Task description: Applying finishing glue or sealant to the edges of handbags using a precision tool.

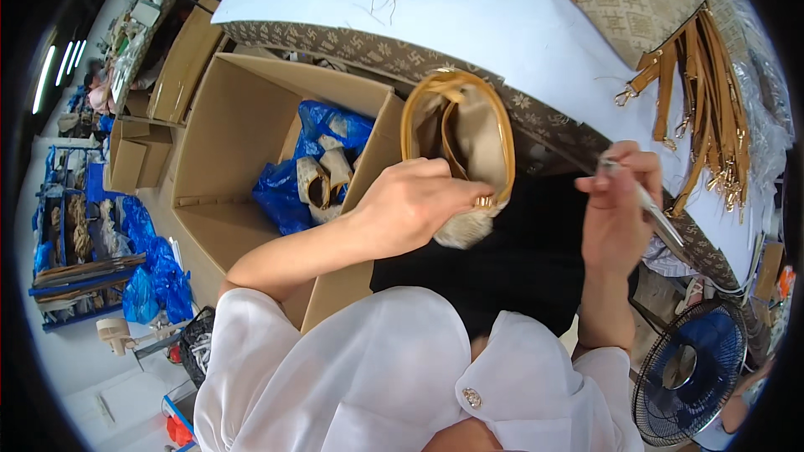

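Note:
My left hand (410, 205) is closed on the near rim of a small beige bag (486, 146). The bag has tan edging, and its mouth gapes toward me, showing a pale lining with an inner divider. A gold-coloured fitting shows at my fingertips. To the right of the bag and apart from it, my right hand (618, 218) is raised with its fingers closed around a slim, pointed silver metal tool (663, 219). The tool is partly hidden by the fingers and slightly blurred, so its exact kind is unclear.
A cardboard box (230, 130) on the left holds blue plastic and beige bags. On the white-topped table (469, 12) lie loose threads, a patterned beige bag (632, 0) and tan straps (699, 109) with gold clasps. A black fan (691, 372) stands lower right.

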